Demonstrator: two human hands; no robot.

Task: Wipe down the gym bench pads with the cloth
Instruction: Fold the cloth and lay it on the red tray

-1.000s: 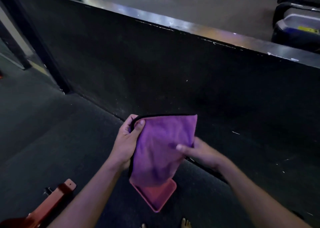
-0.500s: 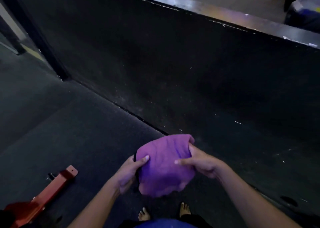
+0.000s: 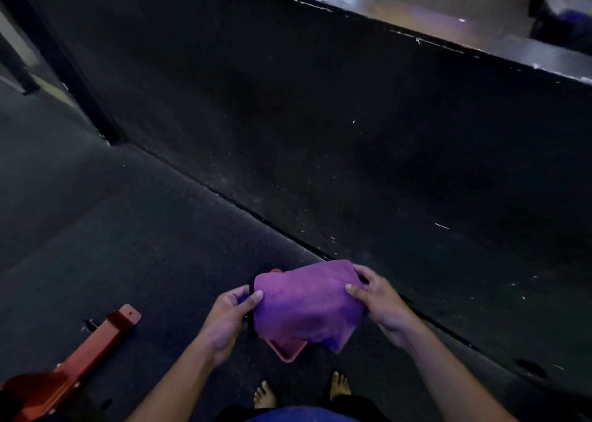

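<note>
Nearest of all, the person's bare feet (image 3: 301,391) stood on the dark floor (image 3: 134,255), and just above them both forearms reached forward and met at a purple cloth (image 3: 307,306). It was held in the air at about waist height, bunched into a loose fold whose long axis ran side to side, from one hand to the other. The left hand (image 3: 230,316) gripped the cloth's left end, thumb laid over the top face and the other fingers curled underneath, pinching the edge. The right hand (image 3: 378,303) held the right end the same way, thumb on top, the remaining fingers wrapped around the far corner. So the cloth lay between the two hands, touching both, with neither plainly nearer to it.

Under the cloth a pinkish-red tray-like thing (image 3: 286,349) showed at its lower edge; I could not tell whether it lay on the floor or was held with the cloth. Off to the left a red metal bar (image 3: 96,341) rested on the floor, well apart from the hands.

Beyond the hands rose a tall black partition (image 3: 352,126), its pale top edge (image 3: 416,24) catching some light, and past that, at the upper right, a dark padded shape (image 3: 563,14) sat blurred. No bench pad appeared within reach, so by my reckoning the wiping was not yet begun, and the cloth, lying crosswise to the person, would need carrying to a pad by either hand.
</note>
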